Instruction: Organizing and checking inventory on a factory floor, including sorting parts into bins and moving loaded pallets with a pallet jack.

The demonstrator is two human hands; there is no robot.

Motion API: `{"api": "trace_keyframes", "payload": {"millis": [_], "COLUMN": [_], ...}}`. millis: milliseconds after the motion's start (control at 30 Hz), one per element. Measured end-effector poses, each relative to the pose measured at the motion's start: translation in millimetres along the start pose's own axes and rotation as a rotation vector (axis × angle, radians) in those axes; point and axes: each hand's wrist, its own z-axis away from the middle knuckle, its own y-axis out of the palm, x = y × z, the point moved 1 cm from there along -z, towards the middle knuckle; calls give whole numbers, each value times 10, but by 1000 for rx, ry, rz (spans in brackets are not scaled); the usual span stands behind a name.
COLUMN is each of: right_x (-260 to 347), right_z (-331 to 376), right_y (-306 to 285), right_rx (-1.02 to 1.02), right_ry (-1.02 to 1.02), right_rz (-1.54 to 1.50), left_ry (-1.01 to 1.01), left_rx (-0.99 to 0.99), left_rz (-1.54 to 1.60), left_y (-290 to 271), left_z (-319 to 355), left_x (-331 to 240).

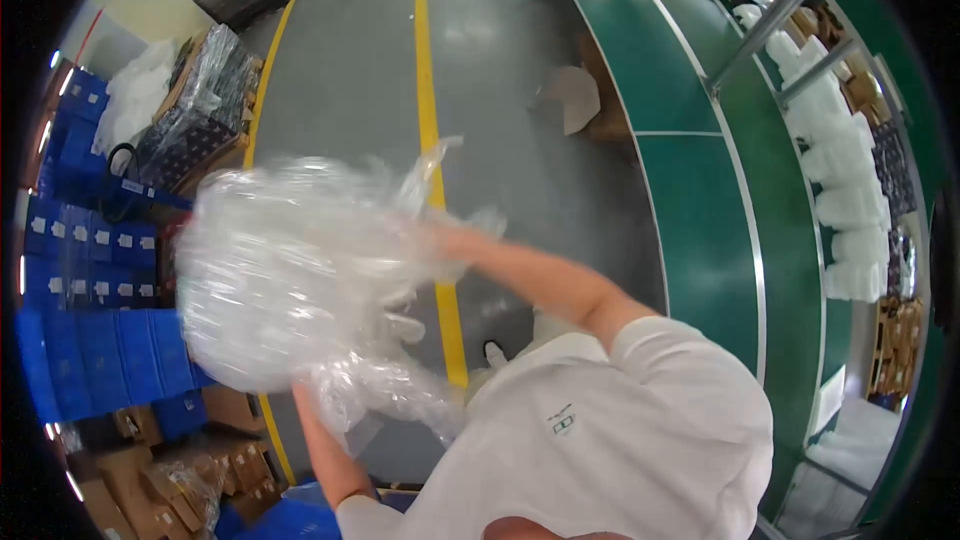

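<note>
A big, puffy bundle of clear plastic film (275, 270) is held up off the floor between my two arms, left of my body. My right hand (440, 238) reaches across to its right side, blurred by motion, with its fingers lost in the loose film. From below, my left hand (303, 392) comes up to the bundle's lower edge; the plastic covers its fingers. Loose folds and ends of film hang toward my shirt and stick out at the upper right. What lies inside the wrapping is too smeared to make out.
Stacked blue bins (110, 355) stand close on the left, with cardboard boxes (150, 490) below them. Film-wrapped pallet goods (195, 105) are at the far left. A long green workbench (700, 200) runs along the right, with white foam-like packs (845, 195) beyond it. Yellow lines (427, 70) mark the grey floor.
</note>
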Motion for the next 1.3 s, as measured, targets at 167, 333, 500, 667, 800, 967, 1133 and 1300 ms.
{"api": "trace_keyframes", "payload": {"millis": [167, 333, 500, 667, 800, 967, 1133, 1300], "right_x": [903, 732, 596, 724, 288, 954, 1082, 1368], "right_z": [57, 164, 377, 637, 1017, 1675, 2214, 2724], "right_y": [46, 300, 543, 821, 1171, 1318, 1880, 2578], "right_rx": [82, 503, 349, 540, 595, 819, 1194, 1499], "right_ry": [546, 253, 434, 632, 698, 893, 983, 1000], "right_rz": [-1240, -289, -385, -514, -592, -1116, -1112, -1200], "left_ry": [-33, -177, -193, 141, 473, -73, -754, -1048], "left_rx": [54, -113, -872, -1308, -1252, -1846, -1852, -1746], "left_rz": [575, 1306, 2061, 2489, 2593, 2074, 1407, 1284], "left_y": [722, 1102, 1449, 1879, 2310, 2540, 2616, 4253], "left_z": [-147, -266, -363, 202, 338, 358, 1473, 1744], "left_x": [-792, -1507, -1872, -1884, -1811, -1457, -1551, -1134]}}
